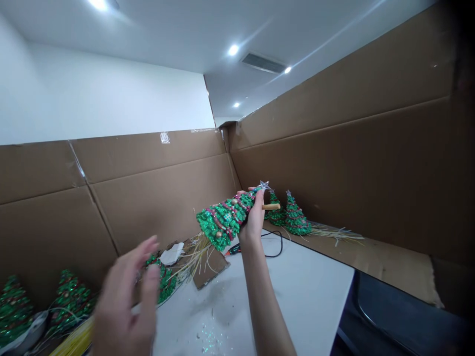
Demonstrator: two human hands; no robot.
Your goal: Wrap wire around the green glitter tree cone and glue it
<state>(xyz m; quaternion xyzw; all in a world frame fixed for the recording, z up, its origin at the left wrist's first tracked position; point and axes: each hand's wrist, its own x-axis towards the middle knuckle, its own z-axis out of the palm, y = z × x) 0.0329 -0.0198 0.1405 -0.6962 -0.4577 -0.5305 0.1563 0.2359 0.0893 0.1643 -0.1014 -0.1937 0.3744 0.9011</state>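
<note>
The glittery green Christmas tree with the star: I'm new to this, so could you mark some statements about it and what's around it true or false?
1. The right hand holds a glittery green, cone-shaped Christmas tree topped with a silvery star. True.
2. That tree stands upright. False: it is tilted well over.
3. The left hand grips that tree too. False: it is apart from it, fingers open.
4. A tan, rod-like stick juts out beside the right hand. True.
5. The tall panels behind the tree are clear glass. False: they are brown cardboard panels.
</note>
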